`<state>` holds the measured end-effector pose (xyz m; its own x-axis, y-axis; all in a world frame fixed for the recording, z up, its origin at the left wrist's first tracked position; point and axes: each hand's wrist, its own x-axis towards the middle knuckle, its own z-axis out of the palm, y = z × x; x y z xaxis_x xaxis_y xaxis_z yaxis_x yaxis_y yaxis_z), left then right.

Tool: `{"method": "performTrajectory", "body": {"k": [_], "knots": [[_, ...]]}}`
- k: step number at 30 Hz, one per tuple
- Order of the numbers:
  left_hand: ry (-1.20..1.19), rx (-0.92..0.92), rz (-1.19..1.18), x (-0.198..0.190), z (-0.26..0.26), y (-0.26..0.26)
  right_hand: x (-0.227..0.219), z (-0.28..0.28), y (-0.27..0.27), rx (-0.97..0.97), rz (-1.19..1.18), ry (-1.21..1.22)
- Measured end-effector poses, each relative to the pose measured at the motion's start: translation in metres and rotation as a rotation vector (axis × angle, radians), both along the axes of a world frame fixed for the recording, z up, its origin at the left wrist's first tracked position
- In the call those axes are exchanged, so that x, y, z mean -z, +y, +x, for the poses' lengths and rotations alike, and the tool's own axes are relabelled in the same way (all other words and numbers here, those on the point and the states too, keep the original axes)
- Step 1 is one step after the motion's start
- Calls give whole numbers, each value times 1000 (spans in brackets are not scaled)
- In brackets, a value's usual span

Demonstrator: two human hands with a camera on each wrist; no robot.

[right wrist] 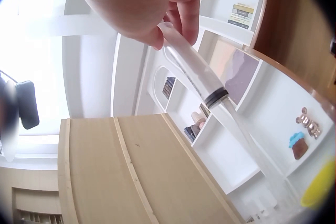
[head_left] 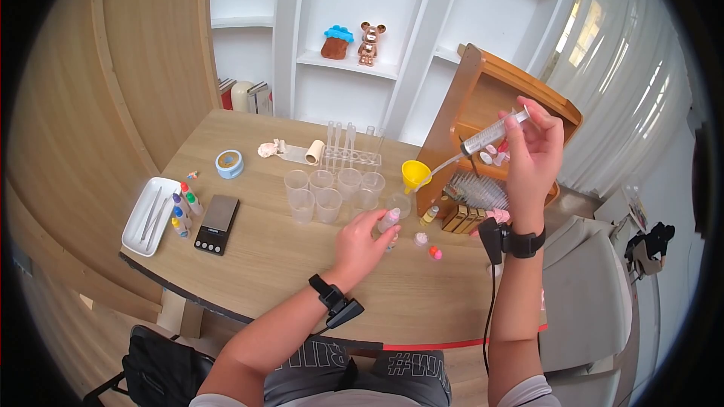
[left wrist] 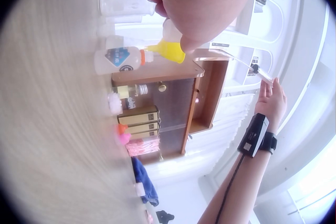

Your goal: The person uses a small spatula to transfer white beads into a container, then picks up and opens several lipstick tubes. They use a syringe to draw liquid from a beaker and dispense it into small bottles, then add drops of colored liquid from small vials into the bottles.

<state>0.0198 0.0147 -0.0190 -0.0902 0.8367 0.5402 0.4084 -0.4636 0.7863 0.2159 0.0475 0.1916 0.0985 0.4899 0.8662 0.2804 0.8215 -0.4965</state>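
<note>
My right hand [head_left: 534,136] is raised at the right, its fingers and thumb pinching the end of a clear plastic syringe [head_left: 486,138]. The syringe slants down to the left; a black ring [right wrist: 216,98] and a long clear tube follow its barrel. The tube's end overlaps the yellow funnel [head_left: 415,174] in the head view. Low over the table, my left hand [head_left: 360,245] holds a small translucent pinkish-white bottle [head_left: 389,219] between thumb and fingers, which hide much of it. A white bottle [left wrist: 119,59] with a blue label and orange ring stands below that hand.
Clear plastic cups [head_left: 327,206] and a test tube rack [head_left: 353,156] are behind my left hand. A wooden shelf unit [head_left: 445,113] rises at the right. Farther left are a black scale [head_left: 217,224], coloured small bottles [head_left: 181,211] and a white tray [head_left: 140,240].
</note>
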Motion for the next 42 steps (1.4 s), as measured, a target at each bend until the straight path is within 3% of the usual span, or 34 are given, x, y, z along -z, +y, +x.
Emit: {"method": "performTrajectory", "body": {"k": [5,13,21,30,42], "knots": [[-53,-14,113,10,4,7,10,0,28,44,106,-56],[-26,-6,-7,-1,-1,1,72,-12,59,207,124,-243],[-27,-9,-15,-1,-1,2,114,-24,67,185,-110,-167],[-42,-39,88,6,2,7,114,-31,58,224,-269,-327],[-51,-35,56,8,2,7,95,-18,18,327,-62,-568]]}}
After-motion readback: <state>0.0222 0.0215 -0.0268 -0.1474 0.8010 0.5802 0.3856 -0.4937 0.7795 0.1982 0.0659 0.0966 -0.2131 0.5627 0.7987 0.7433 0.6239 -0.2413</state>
